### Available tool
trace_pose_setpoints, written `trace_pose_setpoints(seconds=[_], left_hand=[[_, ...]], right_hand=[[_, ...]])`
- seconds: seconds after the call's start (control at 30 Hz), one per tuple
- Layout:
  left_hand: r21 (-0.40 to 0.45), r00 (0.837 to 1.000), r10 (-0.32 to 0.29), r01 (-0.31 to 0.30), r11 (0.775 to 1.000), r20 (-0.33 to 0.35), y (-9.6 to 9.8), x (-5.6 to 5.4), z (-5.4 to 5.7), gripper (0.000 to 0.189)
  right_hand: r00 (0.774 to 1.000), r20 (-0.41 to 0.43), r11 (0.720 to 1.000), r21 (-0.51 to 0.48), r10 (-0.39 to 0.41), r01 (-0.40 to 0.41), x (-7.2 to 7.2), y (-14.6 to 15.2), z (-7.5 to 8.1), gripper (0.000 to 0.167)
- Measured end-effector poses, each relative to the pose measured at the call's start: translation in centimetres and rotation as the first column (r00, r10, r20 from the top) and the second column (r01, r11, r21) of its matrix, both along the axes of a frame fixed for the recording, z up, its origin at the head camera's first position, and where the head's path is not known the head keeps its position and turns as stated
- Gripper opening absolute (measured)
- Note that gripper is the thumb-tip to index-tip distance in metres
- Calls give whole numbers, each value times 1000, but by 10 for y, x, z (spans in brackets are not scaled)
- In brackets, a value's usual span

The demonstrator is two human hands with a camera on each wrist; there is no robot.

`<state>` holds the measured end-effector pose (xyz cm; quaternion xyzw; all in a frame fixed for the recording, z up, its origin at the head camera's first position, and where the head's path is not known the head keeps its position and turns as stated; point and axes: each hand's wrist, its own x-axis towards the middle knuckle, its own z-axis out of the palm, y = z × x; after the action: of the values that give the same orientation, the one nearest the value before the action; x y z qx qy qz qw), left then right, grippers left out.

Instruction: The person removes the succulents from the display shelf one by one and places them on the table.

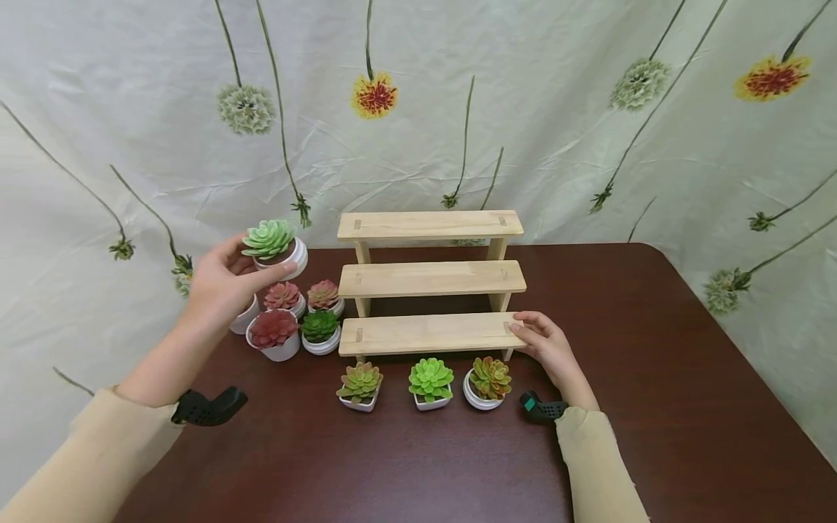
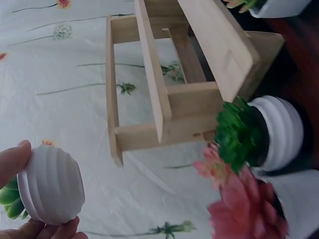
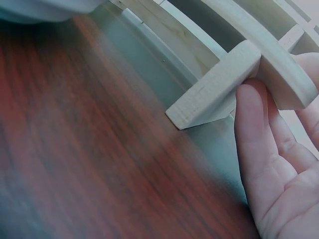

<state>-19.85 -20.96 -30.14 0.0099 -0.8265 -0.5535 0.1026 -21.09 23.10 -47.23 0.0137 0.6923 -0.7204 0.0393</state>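
My left hand [image 1: 225,280] holds a potted light-green succulent [image 1: 268,240] by its white ribbed pot, up above the table at the left of the wooden stand. In the left wrist view the pot [image 2: 52,184] is tilted, with thumb and fingers on opposite sides. The three-tier wooden plant stand [image 1: 431,279] has bare boards. At the right end of its lowest board, my right hand [image 1: 549,349] grips the edge. Seen from the right wrist, one digit lies under the board [image 3: 284,74] against the leg, and others reach above it.
Left of the stand cluster several potted succulents, among them a dark red one [image 1: 273,330] and a dark green one [image 1: 320,328]. In front stand three more: an olive one [image 1: 361,385], a bright green one [image 1: 431,381] and a reddish-green one [image 1: 489,379]. A floral cloth [image 1: 418,145] hangs behind the table.
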Motion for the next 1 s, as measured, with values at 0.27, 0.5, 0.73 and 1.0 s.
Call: trace_pose_setpoints(seconds=[0.27,0.5,0.73,1.0], left_hand=[[186,998,44,-34,982,-50,-36,26,-16,41],[269,993,117,-115,956,9,-61,43,-28,46],[282,981,176,-191,940,79,-82,51,-44,46],[208,959,239,-267,941,151,-98,52,-70,48]], right_hand=[[1000,0,1000,-1,1,-1,1,1,0,40],[1000,-5,1000,3,-8,8,1,0,0,41],[1000,-11,1000,-7,-4,4,1,1,-1,39],[1000,-12,1000,-14,-8,8,2,0,0,36]])
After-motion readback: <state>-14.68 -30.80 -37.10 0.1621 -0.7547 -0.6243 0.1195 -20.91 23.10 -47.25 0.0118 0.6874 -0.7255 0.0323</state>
